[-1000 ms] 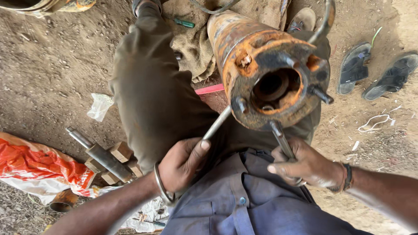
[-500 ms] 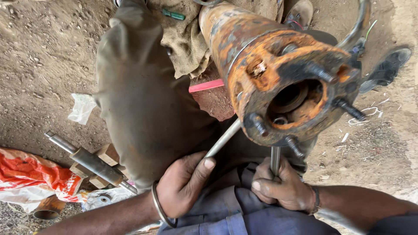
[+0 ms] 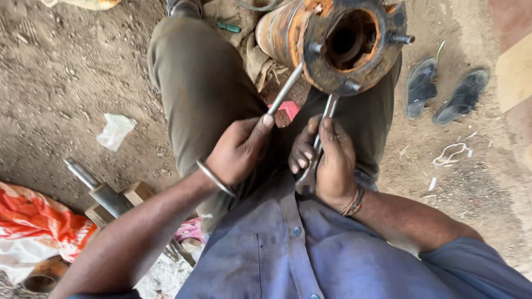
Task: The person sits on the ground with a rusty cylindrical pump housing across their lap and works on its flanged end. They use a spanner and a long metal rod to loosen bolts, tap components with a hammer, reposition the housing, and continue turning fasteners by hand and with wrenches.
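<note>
A rusty orange cylinder with a round flange (image 3: 354,41) lies between my legs, its open bore facing me and bolts sticking out of the flange. My left hand (image 3: 238,149), with a metal bangle at the wrist, grips a steel spanner (image 3: 285,88) whose far end sits on a bolt at the flange's lower left. My right hand (image 3: 327,158) grips a second steel spanner (image 3: 328,108) that reaches up to a nut at the flange's bottom edge. Both hands rest over my lap, close together.
I sit on bare dirt ground. A steel shaft (image 3: 97,188) on wooden blocks lies at the left, beside an orange and white sack (image 3: 33,227). A white scrap (image 3: 115,130) lies further up. Two dark sandals (image 3: 443,94) lie at the right. A red block (image 3: 285,113) sits under the cylinder.
The view shifted, so the cylinder now sits higher in the frame. My right hand has taken a firmer hold lower on its spanner, and both hands have drawn closer together.
</note>
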